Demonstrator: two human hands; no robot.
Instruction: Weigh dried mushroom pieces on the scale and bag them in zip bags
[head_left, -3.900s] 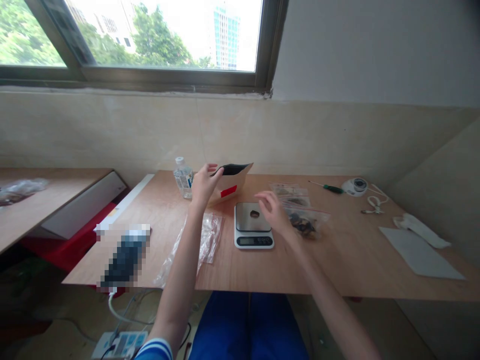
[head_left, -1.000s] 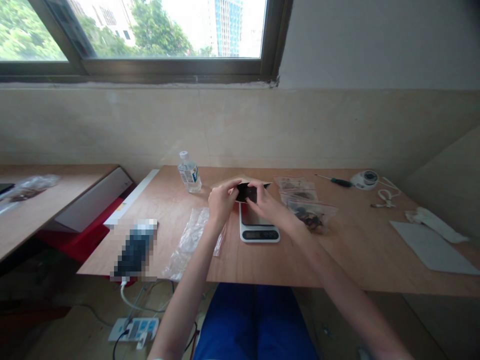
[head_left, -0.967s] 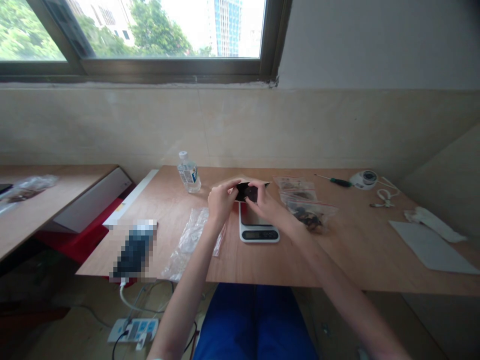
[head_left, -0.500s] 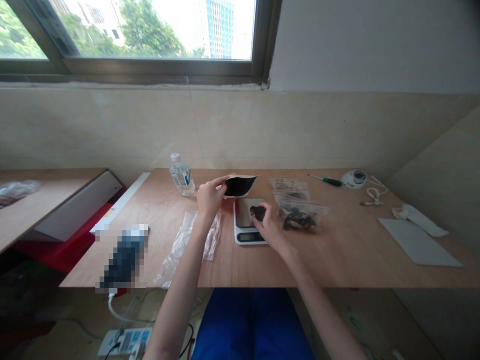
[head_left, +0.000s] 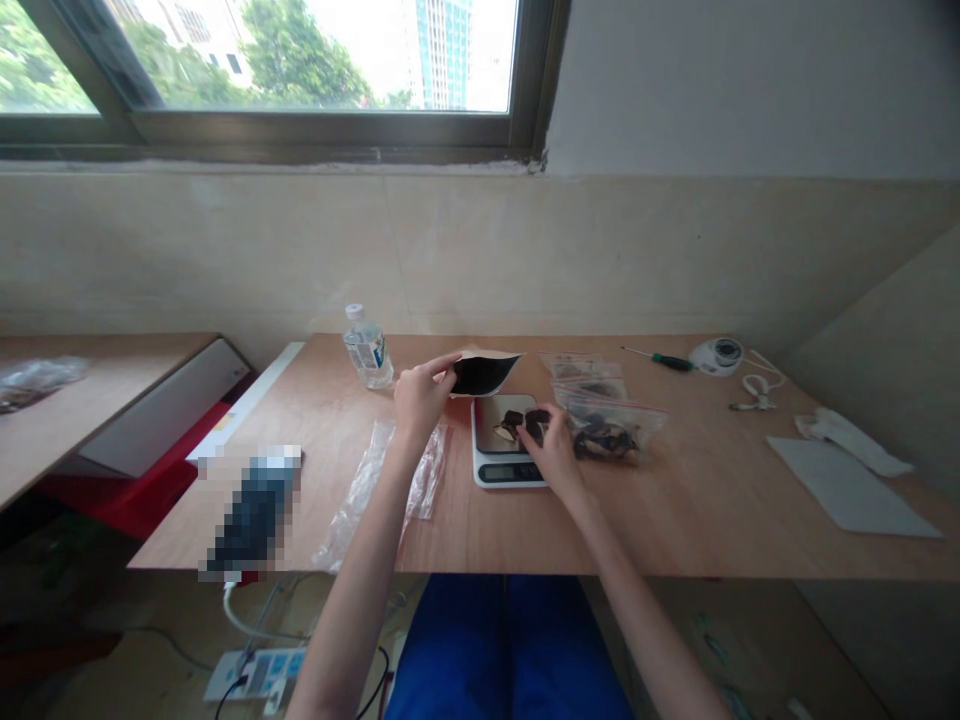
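Seemingly dark pieces (head_left: pixel 525 421) on scale (head_left: pixel 501 446)

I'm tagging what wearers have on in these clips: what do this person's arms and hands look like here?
Both forearms are bare, with no sleeve in view. The left hand and right hand wear no gloves. No watch, ring or bracelet shows, though small items would be hard to tell. Blue trousers show below the table.

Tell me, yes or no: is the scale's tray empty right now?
No: a few dark pieces lie on the scale, with the right hand at them while the left hand holds the open pouch.
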